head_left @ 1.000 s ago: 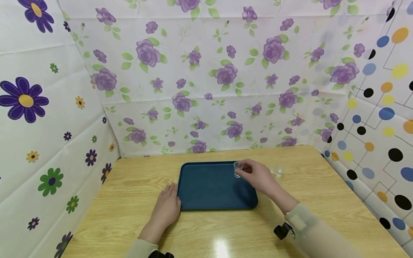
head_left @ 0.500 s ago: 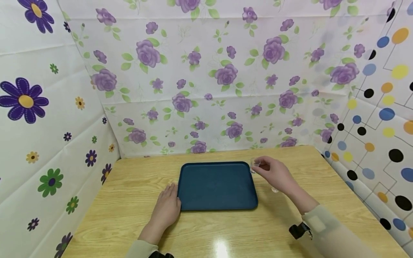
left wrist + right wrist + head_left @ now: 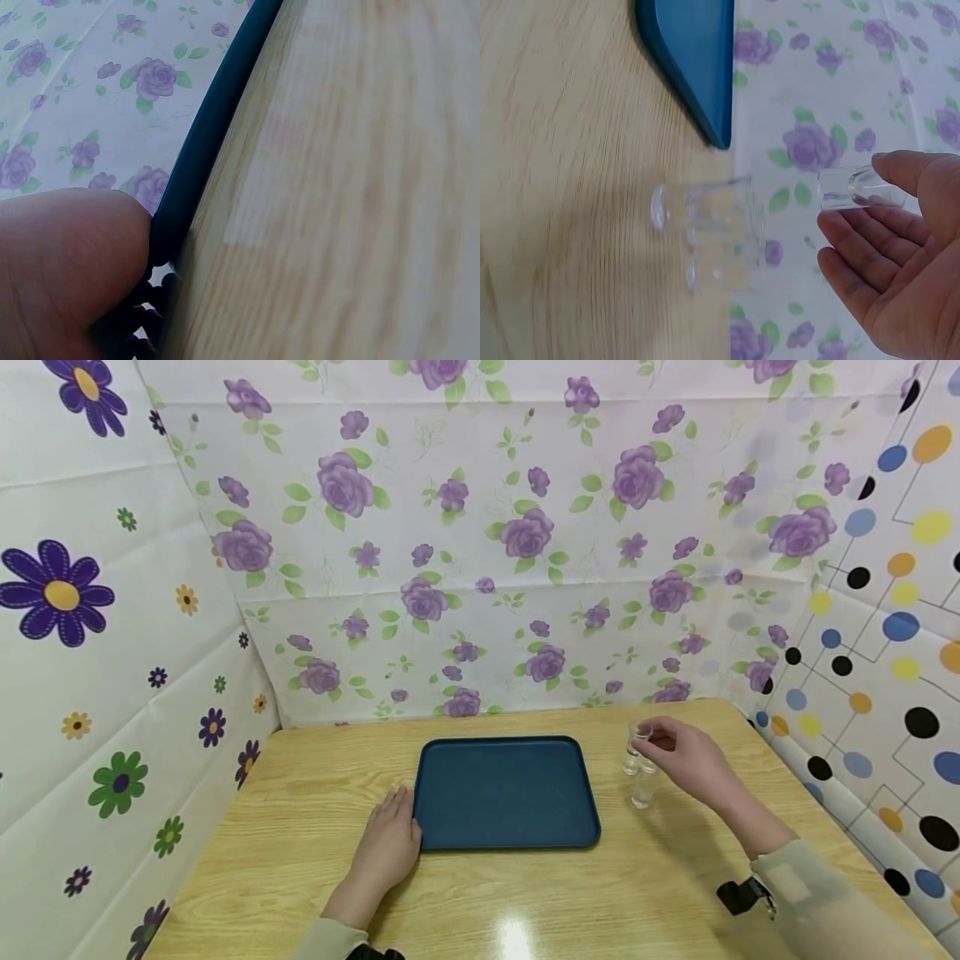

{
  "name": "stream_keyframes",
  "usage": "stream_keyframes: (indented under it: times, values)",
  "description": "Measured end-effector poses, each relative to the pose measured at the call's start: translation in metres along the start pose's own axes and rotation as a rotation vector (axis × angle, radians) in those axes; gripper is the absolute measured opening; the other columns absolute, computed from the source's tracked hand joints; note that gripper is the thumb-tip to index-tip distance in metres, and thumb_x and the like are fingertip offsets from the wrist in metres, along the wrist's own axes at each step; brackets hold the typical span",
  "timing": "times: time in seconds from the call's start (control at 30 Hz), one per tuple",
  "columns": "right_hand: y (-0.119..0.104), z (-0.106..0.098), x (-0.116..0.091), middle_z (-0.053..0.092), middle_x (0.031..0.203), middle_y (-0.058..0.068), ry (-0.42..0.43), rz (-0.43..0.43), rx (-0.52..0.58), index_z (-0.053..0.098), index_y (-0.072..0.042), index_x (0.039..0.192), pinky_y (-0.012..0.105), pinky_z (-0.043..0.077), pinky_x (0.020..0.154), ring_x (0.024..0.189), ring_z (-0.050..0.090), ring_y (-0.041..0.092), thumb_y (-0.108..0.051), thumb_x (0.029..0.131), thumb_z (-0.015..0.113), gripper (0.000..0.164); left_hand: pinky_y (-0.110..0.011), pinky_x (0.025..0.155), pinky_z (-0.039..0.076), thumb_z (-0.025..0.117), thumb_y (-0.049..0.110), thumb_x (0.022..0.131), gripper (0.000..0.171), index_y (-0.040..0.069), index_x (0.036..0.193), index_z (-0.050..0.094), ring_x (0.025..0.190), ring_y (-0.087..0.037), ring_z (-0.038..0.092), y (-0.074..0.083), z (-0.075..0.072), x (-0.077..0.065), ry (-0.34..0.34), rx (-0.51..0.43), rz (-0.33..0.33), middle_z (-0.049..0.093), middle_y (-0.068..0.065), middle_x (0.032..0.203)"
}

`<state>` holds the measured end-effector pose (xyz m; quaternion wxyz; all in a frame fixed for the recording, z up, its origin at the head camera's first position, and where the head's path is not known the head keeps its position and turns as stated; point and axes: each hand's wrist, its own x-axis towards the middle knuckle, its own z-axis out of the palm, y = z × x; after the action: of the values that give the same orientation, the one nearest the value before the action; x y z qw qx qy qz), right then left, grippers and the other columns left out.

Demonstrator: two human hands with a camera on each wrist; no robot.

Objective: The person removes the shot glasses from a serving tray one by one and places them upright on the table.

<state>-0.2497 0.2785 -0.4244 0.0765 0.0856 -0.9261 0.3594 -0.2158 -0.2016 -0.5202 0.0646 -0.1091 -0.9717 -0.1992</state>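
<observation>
My right hand [image 3: 686,758] pinches a small clear shot glass [image 3: 841,189] between thumb and fingers, right of the tray. Below the held glass, more clear shot glasses [image 3: 705,206] stand upright on the table, close together; in the head view they partly overlap the held one. The nearest standing glass [image 3: 641,793] is a short way from the tray's right edge. My left hand [image 3: 386,835] rests flat at the left edge of the dark blue tray [image 3: 502,793], its thumb [image 3: 82,255] right at the rim. Nothing lies on the tray.
The light wooden table [image 3: 525,893] carries the tray at its middle. A white cloth with purple roses [image 3: 487,568] hangs along the back edge. Patterned cloths hang at the left [image 3: 150,693] and right [image 3: 885,693] sides.
My right hand has carried the shot glass from over the tray's back right corner rightward, to the standing glasses. The left hand and the tray have stayed in place.
</observation>
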Motion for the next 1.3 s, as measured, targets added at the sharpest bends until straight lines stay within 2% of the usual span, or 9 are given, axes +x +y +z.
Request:
stream_keyframes:
  times: [0.27, 0.6, 0.9, 1.3]
  values:
    - [0.016, -0.018, -0.005, 0.077, 0.122, 0.014, -0.002, 0.012, -0.036, 0.069, -0.005, 0.139, 0.055, 0.062, 0.089, 0.111, 0.074, 0.033, -0.044, 0.112, 0.067, 0.048, -0.067, 0.129, 0.029, 0.053, 0.006, 0.112, 0.053, -0.016, 0.16, 0.044, 0.158, -0.052, 0.036, -0.002, 0.003, 0.0, -0.003, 0.005, -0.003, 0.042, -0.035, 0.166]
    - [0.036, -0.029, -0.014, 0.076, 0.121, 0.014, 0.016, 0.037, -0.064, 0.068, -0.004, 0.139, 0.045, 0.059, 0.083, 0.109, 0.074, 0.033, -0.048, 0.112, 0.065, 0.052, -0.068, 0.129, 0.029, 0.053, 0.006, 0.112, 0.053, -0.016, 0.16, 0.044, 0.158, -0.052, 0.036, -0.002, 0.0, 0.0, 0.004, 0.011, 0.005, 0.043, -0.035, 0.166]
    - [0.053, -0.027, -0.018, 0.076, 0.121, 0.014, -0.022, 0.081, -0.055, 0.068, -0.002, 0.136, 0.043, 0.059, 0.082, 0.109, 0.073, 0.032, -0.047, 0.111, 0.067, 0.051, -0.068, 0.128, 0.03, 0.053, 0.005, 0.112, 0.053, -0.017, 0.159, 0.044, 0.157, -0.052, 0.037, 0.0, -0.002, -0.001, 0.008, 0.006, 0.007, 0.043, -0.036, 0.165]
    - [0.073, -0.02, -0.024, 0.074, 0.122, 0.017, -0.059, 0.098, -0.044, 0.067, 0.003, 0.137, 0.051, 0.06, 0.087, 0.11, 0.071, 0.035, -0.043, 0.111, 0.069, 0.053, -0.068, 0.129, 0.029, 0.053, 0.005, 0.112, 0.053, -0.016, 0.16, 0.044, 0.158, -0.052, 0.036, 0.0, -0.001, 0.0, 0.008, 0.003, 0.006, 0.043, -0.036, 0.166]
